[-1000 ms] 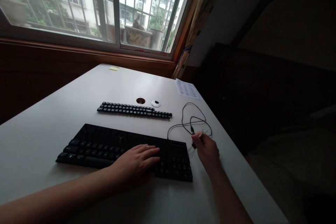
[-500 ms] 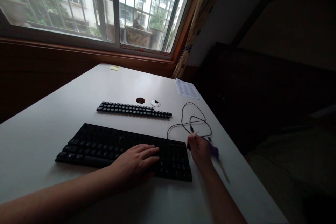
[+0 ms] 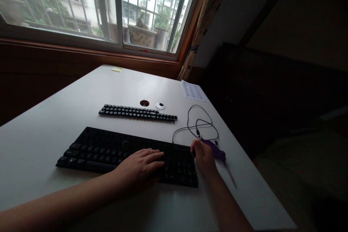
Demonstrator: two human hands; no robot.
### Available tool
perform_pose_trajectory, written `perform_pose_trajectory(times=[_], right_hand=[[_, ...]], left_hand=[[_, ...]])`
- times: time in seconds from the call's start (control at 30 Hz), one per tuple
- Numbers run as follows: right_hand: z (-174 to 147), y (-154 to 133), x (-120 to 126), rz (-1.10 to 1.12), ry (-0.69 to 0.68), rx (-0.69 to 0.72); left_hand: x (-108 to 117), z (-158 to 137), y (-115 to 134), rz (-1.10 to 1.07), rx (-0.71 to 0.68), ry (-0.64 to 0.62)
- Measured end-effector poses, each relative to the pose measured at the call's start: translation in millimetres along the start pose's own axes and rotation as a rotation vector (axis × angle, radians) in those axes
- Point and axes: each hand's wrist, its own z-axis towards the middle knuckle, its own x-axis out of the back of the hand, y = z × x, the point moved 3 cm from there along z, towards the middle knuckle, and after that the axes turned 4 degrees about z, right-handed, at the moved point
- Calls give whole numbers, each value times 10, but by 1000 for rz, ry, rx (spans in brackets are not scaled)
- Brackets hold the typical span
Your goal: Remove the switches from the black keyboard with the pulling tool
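Observation:
A black keyboard (image 3: 100,167) lies on the white table, its upper-left rows dark and apparently without keycaps. My left hand (image 3: 141,166) rests flat over its middle right, fingers stretched out and holding nothing. By the keyboard's upper right corner, my right hand (image 3: 202,156) is closed, thumb and fingers pinched together. A small dark bit shows at its fingertips, too unclear to name. Beside and partly behind that hand lies a purple object (image 3: 217,153) with a thin pale pointed stick. Behind the keyboard, removed black keycaps (image 3: 136,112) stand in rows.
A thin black cable (image 3: 187,128) runs from the keyboard and loops at the right. Farther back are a round table hole (image 3: 144,103), a white ring-shaped cover (image 3: 160,106), printed paper (image 3: 193,91) and yellow notes (image 3: 116,69). The table's right edge (image 3: 244,152) passes near the purple object.
My right hand has shifted slightly and turned; the pale thin tip above its fingers no longer shows clearly. My left hand stays on the keyboard. The whole view has moved a little.

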Motion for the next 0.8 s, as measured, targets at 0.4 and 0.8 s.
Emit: perform_pose_trajectory(times=[0.4, 0.8], right_hand=[[-68, -101, 68, -24, -149, 105], [-172, -75, 106, 6, -78, 13]], left_hand=[[-13, -10, -21, -12, -5, 9], [-30, -6, -19, -15, -1, 2]])
